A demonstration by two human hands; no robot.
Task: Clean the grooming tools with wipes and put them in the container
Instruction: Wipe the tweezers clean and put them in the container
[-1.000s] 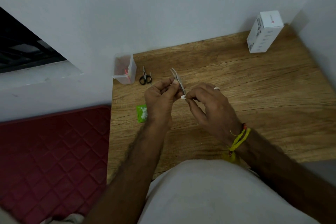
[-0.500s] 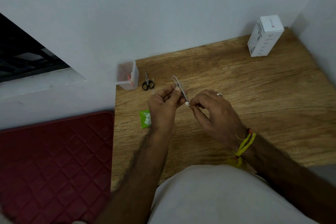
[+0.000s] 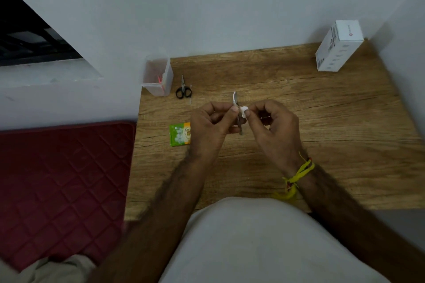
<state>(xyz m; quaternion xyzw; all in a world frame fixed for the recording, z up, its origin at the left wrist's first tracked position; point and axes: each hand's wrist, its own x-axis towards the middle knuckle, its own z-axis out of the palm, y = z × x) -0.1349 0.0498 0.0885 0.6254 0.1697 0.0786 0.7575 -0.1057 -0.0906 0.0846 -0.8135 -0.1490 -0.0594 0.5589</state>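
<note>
My left hand (image 3: pixel 210 125) pinches a slim metal grooming tool (image 3: pixel 236 104), held almost upright above the wooden table (image 3: pixel 322 122). My right hand (image 3: pixel 272 123) presses a small white wipe (image 3: pixel 243 111) against the tool's middle. A clear plastic container (image 3: pixel 158 77) with a thin red item inside stands at the table's far left corner. Small black-handled scissors (image 3: pixel 183 89) lie just right of it. A green wipe sachet (image 3: pixel 180 134) lies flat on the table left of my left hand.
A white cardboard box (image 3: pixel 338 46) stands at the far right corner against the wall. A dark red quilted mat (image 3: pixel 62 181) lies left of the table. The table ends at the wall behind and on the right.
The tool has turned from a leftward lean to nearly upright, and the wipe has slid up from its lower end to its middle. The camera view shifted slightly.
</note>
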